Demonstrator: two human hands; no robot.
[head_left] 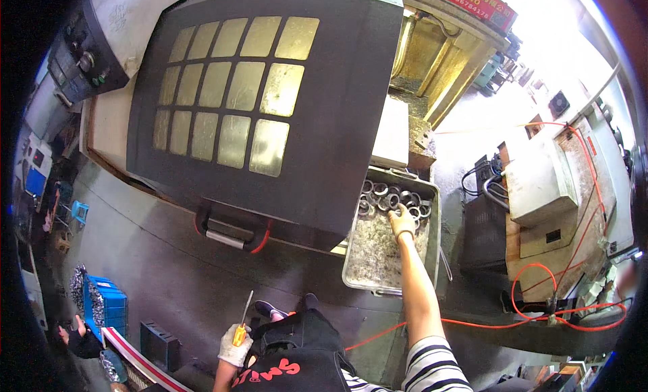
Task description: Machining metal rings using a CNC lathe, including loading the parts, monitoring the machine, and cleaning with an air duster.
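Right now the gloved right hand (403,221) reaches out at full stretch into the shallow grey metal tray (432,220), its fingers bent down onto the heap of dull steel rings (388,197) piled at the tray's far end — whether it already pinches one I cannot tell, since the glove covers the fingertips. The gloved left hand (234,347) hangs low beside the hip, closed around the yellow-handled screwdriver (242,322), blade pointing up and away.

Risks, as I judge them: the rings lie loose and overlapping, so a careless grab could drag several over the tray's rim and onto the floor. The near part of the tray looks littered with fine metal swarf, which could cut through a thin glove. And the orange hose (540,321) looping across the floor near the feet invites a trip.
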